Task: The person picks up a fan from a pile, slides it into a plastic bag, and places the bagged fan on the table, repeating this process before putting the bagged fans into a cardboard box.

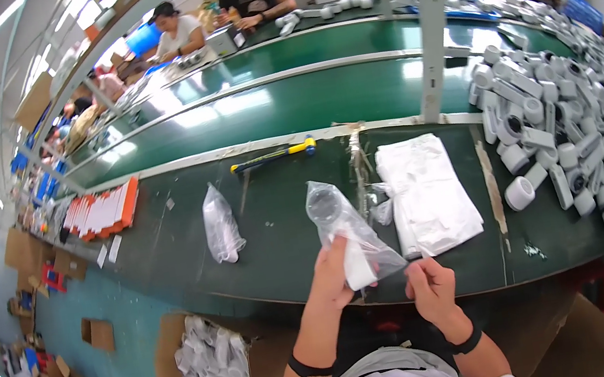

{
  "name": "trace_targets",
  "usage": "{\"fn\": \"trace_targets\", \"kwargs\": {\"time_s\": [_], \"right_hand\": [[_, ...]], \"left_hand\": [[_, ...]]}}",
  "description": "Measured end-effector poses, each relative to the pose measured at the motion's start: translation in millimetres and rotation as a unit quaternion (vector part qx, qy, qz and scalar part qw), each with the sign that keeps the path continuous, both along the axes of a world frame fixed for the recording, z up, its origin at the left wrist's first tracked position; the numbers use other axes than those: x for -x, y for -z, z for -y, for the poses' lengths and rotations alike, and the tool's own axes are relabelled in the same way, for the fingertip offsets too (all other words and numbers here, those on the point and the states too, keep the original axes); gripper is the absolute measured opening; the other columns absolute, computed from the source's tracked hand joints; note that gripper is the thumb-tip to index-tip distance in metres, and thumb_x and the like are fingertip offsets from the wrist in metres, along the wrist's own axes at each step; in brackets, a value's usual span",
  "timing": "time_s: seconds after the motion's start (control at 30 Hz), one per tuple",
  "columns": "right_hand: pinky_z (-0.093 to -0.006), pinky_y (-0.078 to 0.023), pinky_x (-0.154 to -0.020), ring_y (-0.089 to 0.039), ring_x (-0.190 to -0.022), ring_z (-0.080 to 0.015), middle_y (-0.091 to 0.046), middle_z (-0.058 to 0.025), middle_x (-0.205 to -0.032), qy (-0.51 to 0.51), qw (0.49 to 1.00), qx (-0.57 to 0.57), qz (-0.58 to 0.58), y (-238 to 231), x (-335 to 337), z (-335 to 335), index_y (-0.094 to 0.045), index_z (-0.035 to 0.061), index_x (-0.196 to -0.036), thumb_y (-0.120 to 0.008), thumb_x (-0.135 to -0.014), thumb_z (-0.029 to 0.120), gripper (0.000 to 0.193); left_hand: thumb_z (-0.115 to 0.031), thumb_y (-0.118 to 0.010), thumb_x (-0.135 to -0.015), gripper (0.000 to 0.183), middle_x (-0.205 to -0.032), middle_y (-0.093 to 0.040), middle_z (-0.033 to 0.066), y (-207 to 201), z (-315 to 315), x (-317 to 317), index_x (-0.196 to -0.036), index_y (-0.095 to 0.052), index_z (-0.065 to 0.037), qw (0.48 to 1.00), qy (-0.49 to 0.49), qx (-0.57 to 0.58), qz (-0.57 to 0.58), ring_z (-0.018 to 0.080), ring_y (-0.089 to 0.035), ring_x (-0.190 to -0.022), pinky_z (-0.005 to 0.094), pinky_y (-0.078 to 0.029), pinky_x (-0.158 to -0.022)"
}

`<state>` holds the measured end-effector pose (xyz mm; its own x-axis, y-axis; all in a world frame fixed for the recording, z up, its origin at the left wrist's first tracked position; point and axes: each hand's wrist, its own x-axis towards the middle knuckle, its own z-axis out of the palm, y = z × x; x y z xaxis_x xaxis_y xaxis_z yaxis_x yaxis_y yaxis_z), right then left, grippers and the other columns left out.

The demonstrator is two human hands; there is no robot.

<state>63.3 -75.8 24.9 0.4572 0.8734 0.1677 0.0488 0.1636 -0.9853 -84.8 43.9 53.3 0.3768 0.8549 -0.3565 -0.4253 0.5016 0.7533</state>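
Note:
My left hand point(330, 273) is wrapped round a white device with a round head, which sits inside a clear plastic bag point(375, 244). The round end points away from me, and the bag's loose end trails to the right. At that loose corner my right hand point(432, 288) is closed in a pinch, its fingertips against the film. Just beyond it lies a stack of flat white plastic bags point(428, 199). Farther left on the dark green bench rests another bagged item point(221, 226).
A yellow and black hammer point(272, 155) lies near the bench's back rail. Orange-edged flat boxes point(102, 211) stand at left, and white devices point(543, 124) heap up at right. Below left, a carton point(175, 369) holds bagged pieces. Several people work beyond the green conveyor point(226, 117).

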Motion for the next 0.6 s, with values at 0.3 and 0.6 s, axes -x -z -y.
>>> {"fn": "trace_targets", "kwargs": {"time_s": [0.3, 0.6], "right_hand": [[-0.0222, -0.038, -0.043, -0.051, -0.047, -0.0051, -0.056, -0.0014, -0.053, -0.138, 0.986, 0.079, 0.051, 39, -24, 19, -0.065, -0.0017, -0.082, -0.051, -0.098, 0.015, 0.027], [-0.0226, -0.039, -0.044, -0.051, -0.047, -0.0062, -0.056, -0.0013, -0.053, -0.135, 0.987, 0.067, 0.049, 40, -25, 20, -0.065, -0.0014, -0.082, -0.05, -0.098, 0.017, 0.028]], "left_hand": [[-0.03, -0.065, -0.083, 0.049, -0.098, -0.066, 0.0264, 18, -90, 115, -0.12, -0.048, -0.004, 0.611, -0.087, -0.233, -0.752, 0.0454, -0.062, -0.095, 0.0518, -0.049, -0.083], [-0.032, -0.072, -0.078, 0.044, -0.091, -0.067, 0.0176, 27, -135, 148, -0.108, -0.055, -0.005, 0.479, -0.071, -0.245, -0.84, 0.0394, -0.065, -0.087, 0.0489, -0.052, -0.076]]}}
